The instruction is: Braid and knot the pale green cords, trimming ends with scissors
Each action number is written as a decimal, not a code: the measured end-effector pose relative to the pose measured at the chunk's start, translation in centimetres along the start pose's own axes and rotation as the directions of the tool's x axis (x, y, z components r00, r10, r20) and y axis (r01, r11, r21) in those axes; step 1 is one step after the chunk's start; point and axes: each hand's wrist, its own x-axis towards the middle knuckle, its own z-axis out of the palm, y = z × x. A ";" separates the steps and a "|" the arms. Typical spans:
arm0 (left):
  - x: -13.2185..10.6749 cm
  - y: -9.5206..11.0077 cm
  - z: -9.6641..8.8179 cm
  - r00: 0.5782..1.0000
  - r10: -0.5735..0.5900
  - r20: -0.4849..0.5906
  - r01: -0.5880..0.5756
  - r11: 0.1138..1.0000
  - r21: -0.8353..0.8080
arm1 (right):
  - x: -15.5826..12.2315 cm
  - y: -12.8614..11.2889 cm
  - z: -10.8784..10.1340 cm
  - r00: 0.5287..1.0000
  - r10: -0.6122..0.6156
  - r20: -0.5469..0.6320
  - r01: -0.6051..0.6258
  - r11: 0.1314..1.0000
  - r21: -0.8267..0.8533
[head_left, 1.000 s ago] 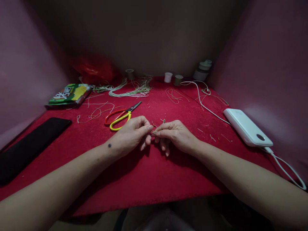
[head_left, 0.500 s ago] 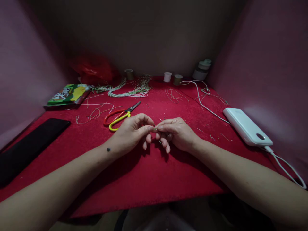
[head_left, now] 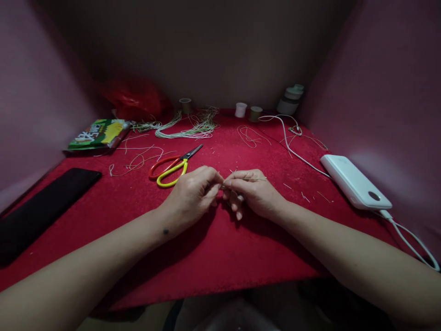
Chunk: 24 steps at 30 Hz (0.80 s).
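Observation:
In the middle of the red cloth, my left hand [head_left: 196,191] and my right hand [head_left: 253,191] meet fingertip to fingertip. Both are closed in a pinch on a thin olive-coloured cord [head_left: 255,178], whose loose end lies across the right hand's knuckles. The stretch of cord between the fingertips is mostly hidden. Just beyond the left hand lie scissors [head_left: 174,168] with one red and one yellow handle, their blades pointing away to the right.
Behind are a bundle of pale cords [head_left: 186,133], thread spools [head_left: 240,110], a red plastic bag [head_left: 134,101] and a bottle [head_left: 290,99]. A green packet [head_left: 98,134] and black phone-like slab [head_left: 51,207] lie left; a white power bank [head_left: 354,181] with cable lies right.
My left hand has rolled over and its fingers have curled in against the right fingertips. My right hand has hardly moved, and more cord shows above it.

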 end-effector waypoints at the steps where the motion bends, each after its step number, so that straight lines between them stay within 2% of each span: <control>1: 0.0 0.1 0.0 1.000 -0.010 -0.001 0.010 1.000 -0.011 | 0.0 0.0 0.0 1.000 0.000 -0.002 0.000 1.000 -0.009; 7: 0.1 0.5 -0.1 0.996 -0.090 0.025 0.093 0.977 -0.192 | 0.1 0.0 -0.3 1.000 0.008 0.015 -0.008 1.000 -0.007; 11: 0.3 1.0 -0.3 0.967 -0.239 0.094 0.256 0.872 -0.416 | 0.2 -0.1 -0.3 0.999 0.001 0.033 -0.002 1.000 0.012; 16: 0.4 1.5 -0.5 0.949 -0.291 0.121 0.313 0.820 -0.479 | 0.0 -0.4 0.1 1.000 -0.012 -0.006 0.012 1.000 -0.020; 18: 0.5 1.5 -0.8 0.954 -0.284 0.096 0.296 0.837 -0.460 | 0.0 -0.5 0.2 1.000 -0.007 -0.013 0.006 1.000 -0.030; 20: 0.6 1.6 -1.1 0.970 -0.244 0.026 0.233 0.883 -0.407 | 0.0 -0.5 0.2 1.000 0.012 -0.007 -0.012 0.998 -0.065; 22: 0.6 1.6 -1.2 0.989 -0.143 -0.039 0.124 0.944 -0.307 | 0.0 -0.4 0.3 0.999 0.038 0.011 -0.036 0.991 -0.126; 24: 0.6 1.6 -1.2 0.998 0.009 -0.066 -0.022 0.982 -0.188 | 0.0 -0.2 0.4 0.998 0.063 0.031 -0.056 0.982 -0.179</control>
